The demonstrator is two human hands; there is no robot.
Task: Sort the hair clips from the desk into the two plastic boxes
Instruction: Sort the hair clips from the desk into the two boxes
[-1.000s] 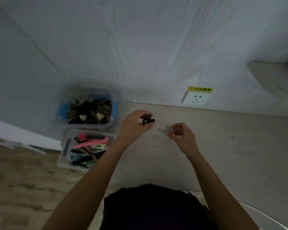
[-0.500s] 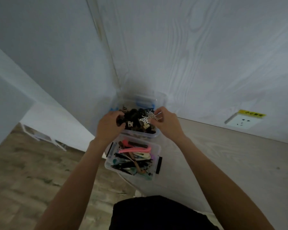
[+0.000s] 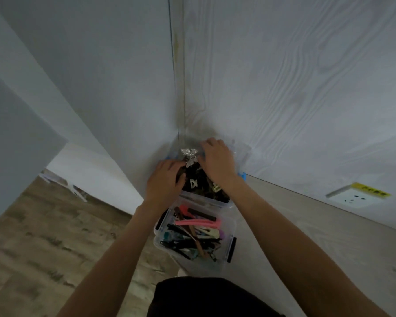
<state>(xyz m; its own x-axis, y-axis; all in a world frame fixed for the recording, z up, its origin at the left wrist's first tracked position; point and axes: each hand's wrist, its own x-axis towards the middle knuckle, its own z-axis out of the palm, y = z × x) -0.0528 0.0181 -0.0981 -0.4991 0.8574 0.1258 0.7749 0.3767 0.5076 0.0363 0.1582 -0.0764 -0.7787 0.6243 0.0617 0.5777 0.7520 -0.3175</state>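
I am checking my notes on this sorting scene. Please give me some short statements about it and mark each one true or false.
1. Both hands are over the far box. True.
2. The near box holds mostly small dark claw clips. False: it holds long flat clips, among them a pink clip.
3. A silver butterfly clip is by the right hand. True.
4. The left hand rests on the floor. False: it is at the far box, on the dark clips.
5. A wall socket is left of the boxes. False: it is to their right.
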